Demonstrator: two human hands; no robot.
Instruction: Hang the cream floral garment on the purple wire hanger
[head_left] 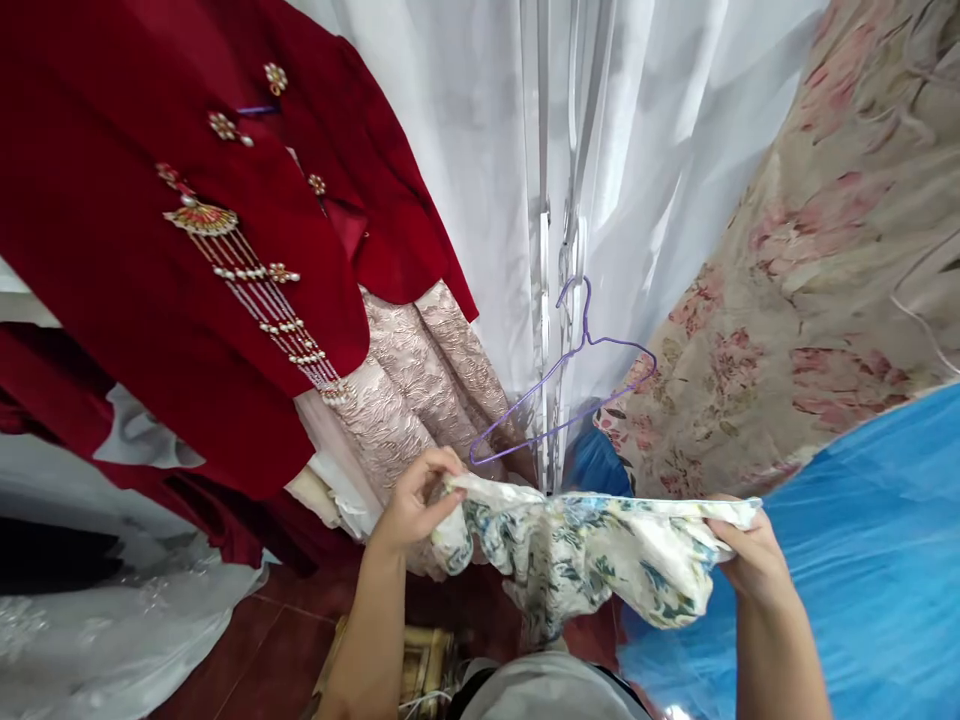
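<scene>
The left hand point(412, 500) pinches one end of a floral cloth point(585, 555), thumb and fingers pressed together on its bunched edge. The right hand point(750, 555) grips the other end, fingers curled over the top hem; its fingertips are hidden behind the fabric. The cloth is white with blue and green flowers. It hangs stretched between the two hands at about waist height, its lower part sagging in folds, so its full shape cannot be made out.

Just above the cloth a purple wire hanger point(566, 385) hangs empty in front of white curtains point(465, 150). What its hook catches on is hard to tell among the clear plastic strips there.

To the left hangs a red velvet garment point(135, 280) with pearl buttons and a beaded tassel point(262, 290), cut off by the top and left edges. A pale pink brocade skirt point(416, 375) shows below it. On the right, a beige rose-printed fabric point(810, 270) and a blue net point(877, 540) run out of view. White lace point(97, 620) lies on the dark red floor point(262, 650) at lower left.
</scene>
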